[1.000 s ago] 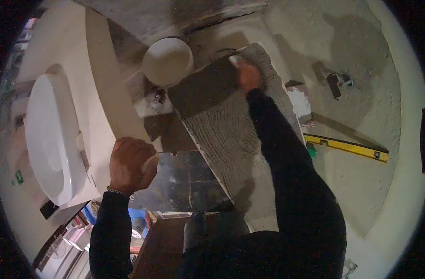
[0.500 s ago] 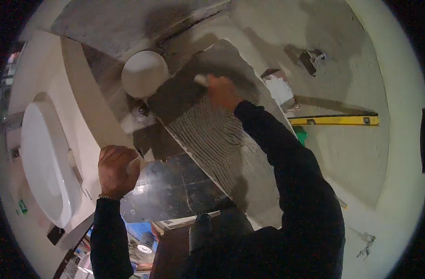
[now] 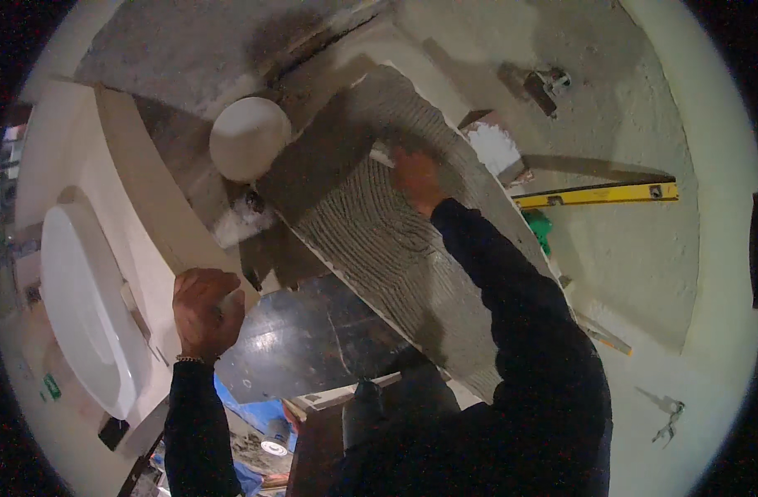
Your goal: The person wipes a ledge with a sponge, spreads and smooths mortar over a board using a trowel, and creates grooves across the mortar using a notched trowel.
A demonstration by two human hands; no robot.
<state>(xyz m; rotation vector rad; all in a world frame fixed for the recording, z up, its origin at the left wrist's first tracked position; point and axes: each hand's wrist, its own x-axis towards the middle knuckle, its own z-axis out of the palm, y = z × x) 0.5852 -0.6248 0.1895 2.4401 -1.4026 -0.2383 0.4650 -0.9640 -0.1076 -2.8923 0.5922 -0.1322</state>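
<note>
My right hand [image 3: 415, 172] is closed round the pale handle of a trowel [image 3: 381, 154]; its blade is dark and hard to make out. The trowel is over a long slab [image 3: 379, 207] coated in grey adhesive. Curved ridges are combed through much of the coating, while the stretch near its far left edge looks smoother. At the lower corner of a beige counter [image 3: 159, 203], my left hand [image 3: 207, 313] is closed with its fingers curled over the edge. A white oval basin [image 3: 93, 311] sits on that counter.
Left of the slab's far end is a round white bucket or lid [image 3: 250, 139]. A yellow spirit level [image 3: 598, 195], a white-smeared block [image 3: 495, 151] and a green object [image 3: 539, 230] lie to the right. A dark glossy panel [image 3: 313, 331] is near me.
My right hand has moved slightly right and nearer with the trowel. Ridges now show on the slab's far part, which looked smooth before. My left hand stays at the counter corner.
</note>
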